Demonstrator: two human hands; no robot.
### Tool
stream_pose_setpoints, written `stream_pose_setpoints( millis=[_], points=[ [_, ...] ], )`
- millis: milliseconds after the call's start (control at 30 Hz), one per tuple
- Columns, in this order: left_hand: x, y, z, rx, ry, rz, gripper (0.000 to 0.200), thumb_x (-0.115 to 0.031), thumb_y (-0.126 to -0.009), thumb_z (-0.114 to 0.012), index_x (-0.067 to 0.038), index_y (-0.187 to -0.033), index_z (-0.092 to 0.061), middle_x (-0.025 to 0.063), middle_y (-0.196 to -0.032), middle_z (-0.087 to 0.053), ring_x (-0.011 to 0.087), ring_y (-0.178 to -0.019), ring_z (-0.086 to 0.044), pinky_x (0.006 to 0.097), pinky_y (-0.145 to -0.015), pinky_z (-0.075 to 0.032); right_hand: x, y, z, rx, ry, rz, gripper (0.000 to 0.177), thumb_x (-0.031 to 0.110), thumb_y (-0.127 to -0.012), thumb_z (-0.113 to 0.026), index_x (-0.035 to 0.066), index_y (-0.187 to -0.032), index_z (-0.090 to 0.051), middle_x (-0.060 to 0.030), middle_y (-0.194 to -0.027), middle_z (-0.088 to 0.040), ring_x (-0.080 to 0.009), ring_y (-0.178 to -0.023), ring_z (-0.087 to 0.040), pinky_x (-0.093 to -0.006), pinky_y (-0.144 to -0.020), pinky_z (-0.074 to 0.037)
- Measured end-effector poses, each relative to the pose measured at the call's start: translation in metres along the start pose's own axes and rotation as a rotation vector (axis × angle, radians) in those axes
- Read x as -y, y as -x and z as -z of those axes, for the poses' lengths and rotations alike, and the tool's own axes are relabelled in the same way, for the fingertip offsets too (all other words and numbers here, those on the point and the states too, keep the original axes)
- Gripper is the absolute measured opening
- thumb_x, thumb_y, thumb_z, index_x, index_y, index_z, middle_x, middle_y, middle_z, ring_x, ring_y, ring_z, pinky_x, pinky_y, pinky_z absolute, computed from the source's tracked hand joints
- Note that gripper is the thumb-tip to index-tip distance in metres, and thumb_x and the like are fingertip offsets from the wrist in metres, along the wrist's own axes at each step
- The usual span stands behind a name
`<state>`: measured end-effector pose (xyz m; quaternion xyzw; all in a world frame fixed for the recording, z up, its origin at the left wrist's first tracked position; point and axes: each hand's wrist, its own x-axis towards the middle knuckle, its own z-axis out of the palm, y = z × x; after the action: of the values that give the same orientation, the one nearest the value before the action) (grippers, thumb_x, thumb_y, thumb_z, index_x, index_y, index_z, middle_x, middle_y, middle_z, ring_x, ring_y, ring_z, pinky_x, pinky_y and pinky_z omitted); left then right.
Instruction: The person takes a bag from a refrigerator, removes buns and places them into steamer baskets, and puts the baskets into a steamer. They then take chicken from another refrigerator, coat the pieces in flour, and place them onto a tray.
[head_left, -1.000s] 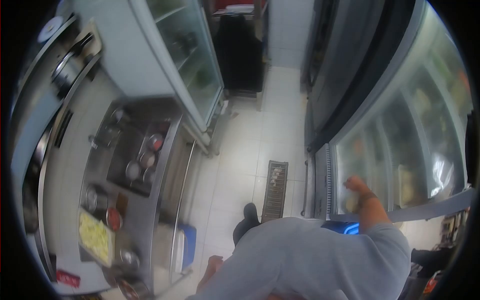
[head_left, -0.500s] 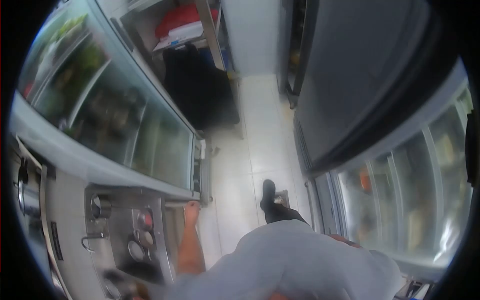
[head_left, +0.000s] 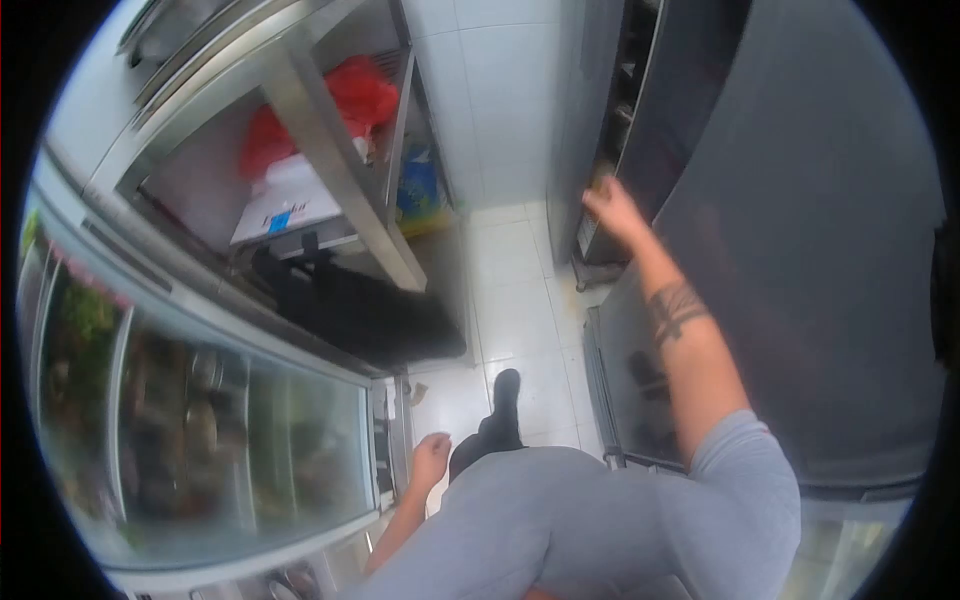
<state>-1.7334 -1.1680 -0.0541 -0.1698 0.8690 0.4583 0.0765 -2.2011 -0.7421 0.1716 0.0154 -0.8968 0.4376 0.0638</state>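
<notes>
My right hand (head_left: 612, 208) is stretched far forward at the narrow opening of a tall dark cabinet (head_left: 690, 90). Its fingers are bent together in front of the cabinet's edge, and what they hold, if anything, is hidden. Behind the fingers, a small yellowish patch shows. Low beside my body, my left hand (head_left: 432, 455) hangs with its fingers curled in and nothing visible in them. The glass-doored display fridge (head_left: 300, 440) is to the left of that hand.
A metal shelf rack (head_left: 320, 130) at the left bears a red bag (head_left: 362, 98) and a white box (head_left: 290, 200). Black cloth (head_left: 370, 310) hangs from it. A large dark door (head_left: 800, 250) fills the right. White floor tiles (head_left: 515, 310) run between.
I have moved forward along the aisle. My right arm has reached out from beside my body to the dark cabinet. My left hand has come in closer to my leg; the sink has left view.
</notes>
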Motion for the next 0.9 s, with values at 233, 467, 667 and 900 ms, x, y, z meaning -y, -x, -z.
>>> stream_pose_setpoints(
  millis=[233,467,667,900],
  points=[
    [-0.262,-0.285,-0.033,0.308,-0.01,-0.498,0.035,-0.024,-0.101,-0.062,-0.001,-0.127,-0.067,0.0228,-0.119,-0.07,0.0371,-0.109,-0.068,0.0415,-0.096,-0.054,0.023,-0.229,0.031,-0.182,-0.214,-0.13,0.116,0.04,-0.084,-0.082,-0.009,-0.162,-0.011,-0.0295,-0.167,-0.024,-0.0368,-0.15,-0.038,-0.042,-0.118,-0.038],
    [-0.44,-0.511,-0.136,0.311,0.072,-0.366,0.058,-0.024,-0.093,-0.069,-0.002,-0.144,-0.052,0.0245,-0.129,-0.064,0.0407,-0.12,-0.063,0.0476,-0.102,-0.05,0.032,-0.264,-0.007,-0.451,-0.179,-0.094,0.089,0.017,-0.076,-0.078,-0.008,-0.151,-0.037,-0.028,-0.139,-0.061,-0.0377,-0.126,-0.062,-0.0412,-0.106,-0.049],
    [-0.46,-0.649,-0.182,-0.18,0.199,-0.337,0.095,-0.018,-0.073,-0.087,0.002,-0.15,-0.035,0.0254,-0.139,-0.055,0.0422,-0.126,-0.056,0.0464,-0.108,-0.046,-0.005,-0.309,-0.001,-0.352,-0.566,-0.006,0.072,-0.003,-0.09,-0.064,-0.005,-0.157,-0.036,-0.0246,-0.157,-0.046,-0.0293,-0.142,-0.051,-0.0401,-0.116,-0.043],
    [-0.407,-0.726,-0.124,-0.271,0.237,-0.14,0.078,-0.013,-0.085,-0.079,0.004,-0.148,-0.037,0.0275,-0.135,-0.057,0.0396,-0.13,-0.055,0.0448,-0.111,-0.043,0.023,-0.458,0.073,-0.847,-0.303,0.228,0.073,0.012,-0.09,-0.073,-0.008,-0.152,-0.04,-0.0297,-0.151,-0.05,-0.0366,-0.14,-0.052,-0.0406,-0.116,-0.041]
  ],
)
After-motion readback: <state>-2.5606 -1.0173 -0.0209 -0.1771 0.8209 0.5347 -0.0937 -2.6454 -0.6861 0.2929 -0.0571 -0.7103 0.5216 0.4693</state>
